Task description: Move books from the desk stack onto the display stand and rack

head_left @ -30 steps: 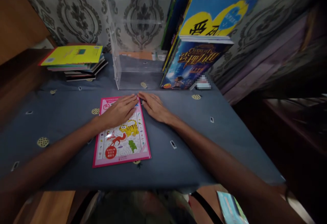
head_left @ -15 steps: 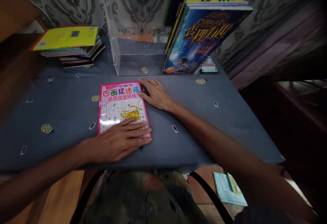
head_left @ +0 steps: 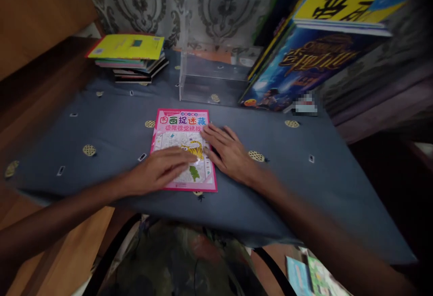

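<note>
A pink-bordered book (head_left: 169, 140) with large coloured Chinese characters and a cartoon tiger lies closed and face up on the grey-blue tablecloth. Across its lower left part rests my left hand (head_left: 161, 170), fingers stretched out toward the tiger; this hand is slightly blurred. My right hand (head_left: 230, 152) lies flat at the book's right edge, its fingertips on the cover and its palm over the cloth. Neither hand grips anything. Parts of the cover are hidden under the fingers.
A stack of books (head_left: 130, 57) with a yellow one on top stands at the back left. Behind the pink book is a clear acrylic rack (head_left: 216, 91), with upright books (head_left: 301, 61) at its right side. More books (head_left: 299, 275) lie below the table's front edge.
The camera view has shifted, so everything sits further right. My left hand has moved up the cover, uncovering its lower edge. My right hand has come down from the top right corner along the side.
</note>
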`<state>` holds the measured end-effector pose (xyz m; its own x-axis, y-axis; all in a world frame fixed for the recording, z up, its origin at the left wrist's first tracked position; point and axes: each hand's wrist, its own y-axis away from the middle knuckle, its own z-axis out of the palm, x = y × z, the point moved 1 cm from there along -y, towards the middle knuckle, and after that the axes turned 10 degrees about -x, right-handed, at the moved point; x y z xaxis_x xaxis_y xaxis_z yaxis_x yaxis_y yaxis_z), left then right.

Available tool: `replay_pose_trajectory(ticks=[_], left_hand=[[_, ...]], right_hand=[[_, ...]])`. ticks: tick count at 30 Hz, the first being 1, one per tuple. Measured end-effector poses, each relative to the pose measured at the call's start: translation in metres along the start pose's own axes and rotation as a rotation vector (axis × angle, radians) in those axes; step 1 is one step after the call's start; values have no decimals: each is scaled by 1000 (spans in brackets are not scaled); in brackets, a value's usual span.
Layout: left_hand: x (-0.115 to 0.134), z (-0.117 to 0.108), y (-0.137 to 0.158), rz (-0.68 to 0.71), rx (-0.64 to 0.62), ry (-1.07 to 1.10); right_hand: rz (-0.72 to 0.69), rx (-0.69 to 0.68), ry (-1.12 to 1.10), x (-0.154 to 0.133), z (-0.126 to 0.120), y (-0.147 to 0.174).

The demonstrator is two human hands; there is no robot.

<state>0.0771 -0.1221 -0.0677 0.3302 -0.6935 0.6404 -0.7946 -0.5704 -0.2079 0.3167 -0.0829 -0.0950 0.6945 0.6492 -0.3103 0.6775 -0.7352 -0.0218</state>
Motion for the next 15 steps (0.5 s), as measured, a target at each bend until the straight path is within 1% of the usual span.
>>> replay_pose_trajectory(ticks=[2, 4, 6, 7, 10, 12, 15], left_hand=[[-9, -9, 6, -135, 94, 82], [-18, -15, 12, -228, 145, 195], [-23, -18, 16, -274, 169, 312], [-24, -18, 17, -286, 171, 355], [-23, -17, 19, -290, 169, 368], [-21, -15, 19, -285, 156, 312], [-21, -14, 20, -268, 133, 234]], right_hand=[[-53, -26, -11, -20, 3, 15], [-111, -72, -11, -49, 8, 24], [-186, -103, -10, -85, 14, 27], [-256, -113, -14, -103, 18, 25], [-364, -118, -17, -144, 31, 11], [-387, -103, -4, -155, 38, 4], [-383, -68, -13, -148, 42, 11]])
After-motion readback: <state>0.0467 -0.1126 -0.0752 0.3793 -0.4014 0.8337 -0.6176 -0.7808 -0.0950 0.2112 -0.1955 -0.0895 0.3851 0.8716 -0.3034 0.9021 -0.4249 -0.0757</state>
